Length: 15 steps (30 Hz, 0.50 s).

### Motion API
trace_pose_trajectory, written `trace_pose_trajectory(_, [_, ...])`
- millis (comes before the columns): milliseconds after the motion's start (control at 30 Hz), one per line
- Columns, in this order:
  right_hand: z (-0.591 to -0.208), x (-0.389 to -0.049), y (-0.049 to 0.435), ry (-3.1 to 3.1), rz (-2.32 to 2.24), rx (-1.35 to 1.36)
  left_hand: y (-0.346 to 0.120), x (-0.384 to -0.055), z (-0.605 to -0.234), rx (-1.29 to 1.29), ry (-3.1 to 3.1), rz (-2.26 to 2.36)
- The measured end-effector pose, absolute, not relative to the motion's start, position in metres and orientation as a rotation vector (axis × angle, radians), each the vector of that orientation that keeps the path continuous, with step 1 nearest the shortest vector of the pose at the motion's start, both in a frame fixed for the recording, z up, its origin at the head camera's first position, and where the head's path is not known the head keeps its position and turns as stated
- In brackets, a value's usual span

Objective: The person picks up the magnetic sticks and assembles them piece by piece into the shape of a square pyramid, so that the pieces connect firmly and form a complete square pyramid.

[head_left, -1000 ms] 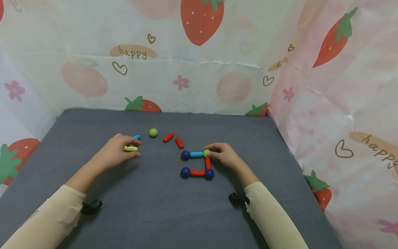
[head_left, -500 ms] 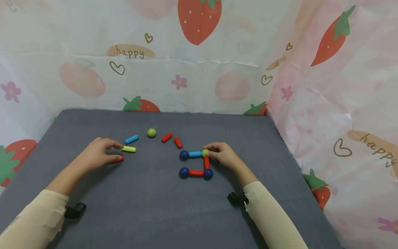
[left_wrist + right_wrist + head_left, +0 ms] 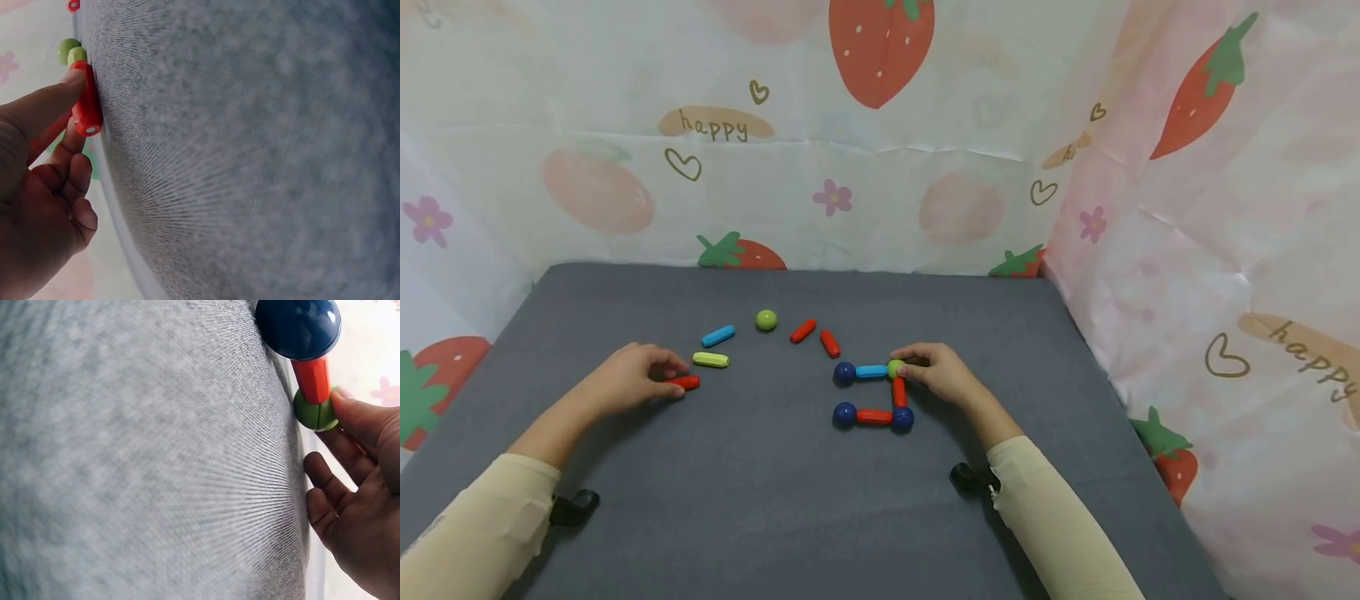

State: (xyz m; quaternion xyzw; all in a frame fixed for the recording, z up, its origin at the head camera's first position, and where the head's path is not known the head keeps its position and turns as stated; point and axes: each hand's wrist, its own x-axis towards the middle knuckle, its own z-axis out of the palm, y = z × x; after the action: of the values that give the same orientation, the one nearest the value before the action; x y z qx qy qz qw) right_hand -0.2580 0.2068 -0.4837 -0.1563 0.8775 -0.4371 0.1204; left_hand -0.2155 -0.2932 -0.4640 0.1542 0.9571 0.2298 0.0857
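With thumb and fingers my left hand [image 3: 632, 379] pinches a red rod [image 3: 89, 100] at the left of the grey table, a small metal dot showing on the rod's end. Just beyond it lie a yellow-green rod [image 3: 711, 360] and a blue rod [image 3: 718, 336]. My right hand [image 3: 942, 373] pinches the small green ball [image 3: 315, 412] at a corner of a joined shape. From that ball a light blue rod [image 3: 872, 372] runs left to a dark blue ball [image 3: 845, 374]. A red rod [image 3: 311, 380] joins it to another dark blue ball [image 3: 300, 328], and a further red rod [image 3: 874, 417] ends at a third dark blue ball [image 3: 845, 415].
A loose green ball [image 3: 766, 321] and two red rods [image 3: 802, 331] lie toward the back of the grey table [image 3: 790, 517]. Strawberry-printed curtains [image 3: 865, 167] stand behind and to the right of the table.
My left hand has moved left and toward me, from beside the yellow-green and blue rods to the red rod, which it now pinches. The right hand has kept its hold on the green ball.
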Motion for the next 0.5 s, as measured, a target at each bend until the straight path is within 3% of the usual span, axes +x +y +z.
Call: trace_pose_trajectory(500, [-0.4815,-0.2576,0.2069,2.56,-1.269,-0.433,-0.2891,-0.2145,-0.4622,0.435,2.804,0.668])
